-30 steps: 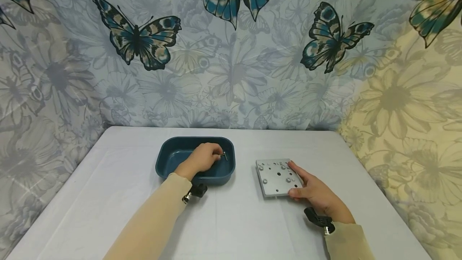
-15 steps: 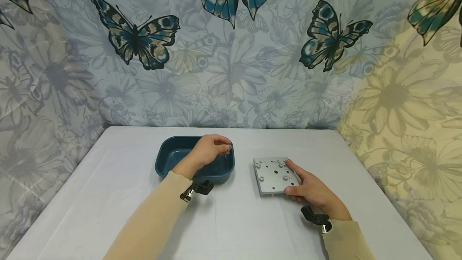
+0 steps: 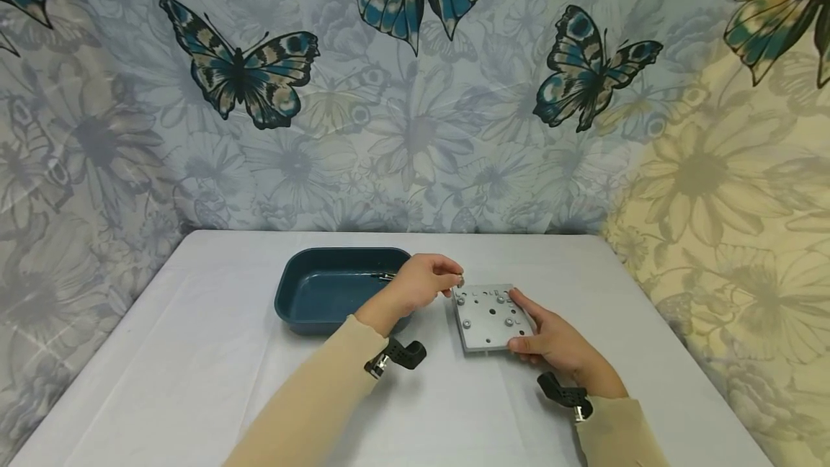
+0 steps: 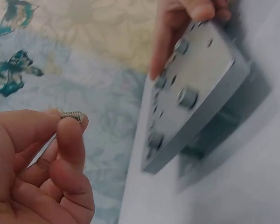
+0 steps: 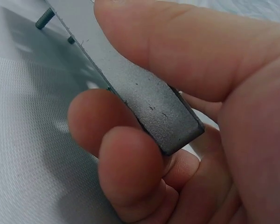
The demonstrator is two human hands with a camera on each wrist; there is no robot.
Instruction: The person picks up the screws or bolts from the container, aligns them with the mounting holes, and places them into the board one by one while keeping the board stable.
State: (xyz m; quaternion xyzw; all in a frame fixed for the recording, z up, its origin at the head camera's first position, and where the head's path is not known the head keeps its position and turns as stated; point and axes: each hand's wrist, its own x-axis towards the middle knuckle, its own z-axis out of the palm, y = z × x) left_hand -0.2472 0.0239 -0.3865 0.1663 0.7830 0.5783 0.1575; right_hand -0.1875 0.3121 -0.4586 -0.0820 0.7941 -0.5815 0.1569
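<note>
now | left hand (image 3: 421, 285) pinches spring (image 4: 71, 114) | right hand (image 3: 551, 341) grips plate (image 3: 489, 316) | tray (image 3: 324, 292) behind

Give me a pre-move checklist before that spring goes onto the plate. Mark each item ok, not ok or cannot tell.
1. Spring pinched in left hand fingertips: ok.
2. Metal plate gripped by right hand, thumb on top, fingers beneath: ok.
3. Plate's near edge raised off the table: ok.
4. Spring brought close to the plate's far left corner: ok.
5. Spring lined up with a particular hole or stud: cannot tell.
6. Blue tray out of the hands' way: ok.
</note>
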